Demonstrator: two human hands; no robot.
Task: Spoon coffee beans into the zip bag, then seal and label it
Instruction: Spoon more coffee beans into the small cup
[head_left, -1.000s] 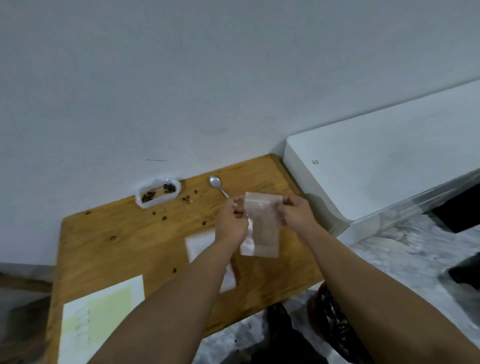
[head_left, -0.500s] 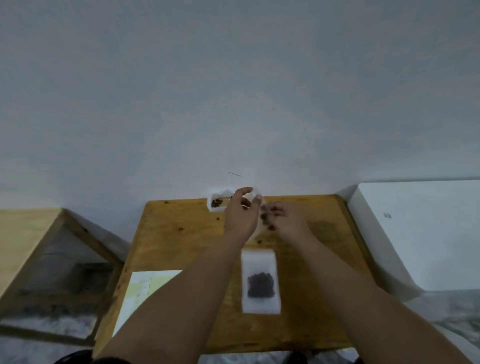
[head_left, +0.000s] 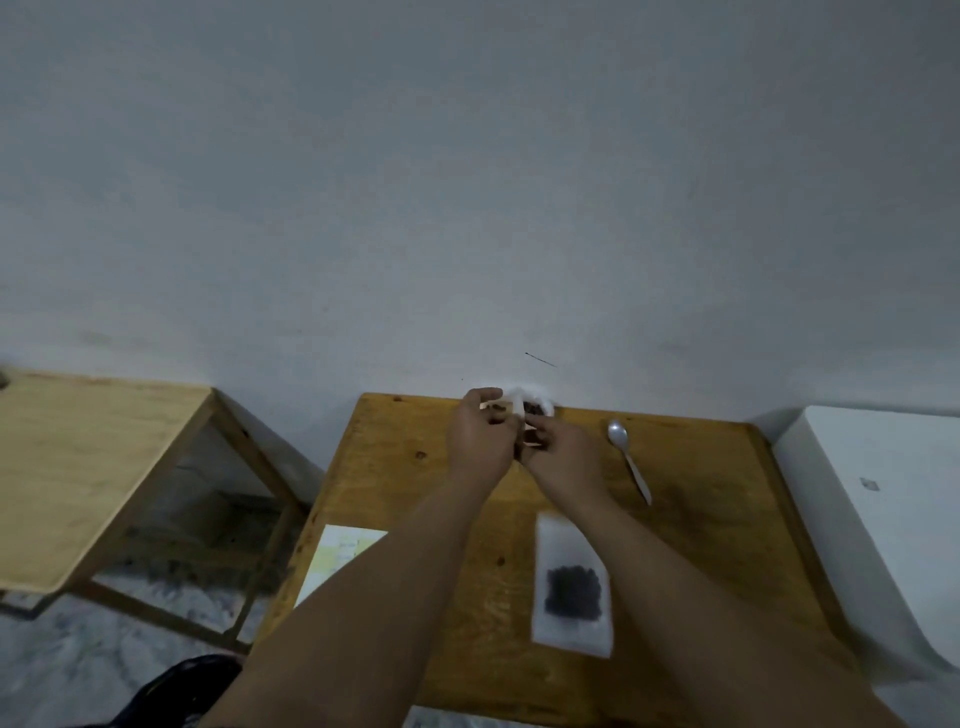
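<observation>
Action at the bean tray (head_left: 548, 400)
Both curled, left hand (head_left: 480, 441) and right hand (head_left: 563, 457), grip unclear; zip bag (head_left: 571, 587) lies nearer.

Bean-filled clear plastic zip bag (head_left: 567, 543), held aloft by both hands a second ago, is lying flat on the brown wooden table (head_left: 405, 499); left hand (head_left: 482, 439) and right hand (head_left: 563, 454) are meeting at the small white tray (head_left: 522, 397).

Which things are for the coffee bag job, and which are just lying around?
For the job: bag, spoon, bean dish, label sheet.
Just lying about: side table, white box.
</observation>
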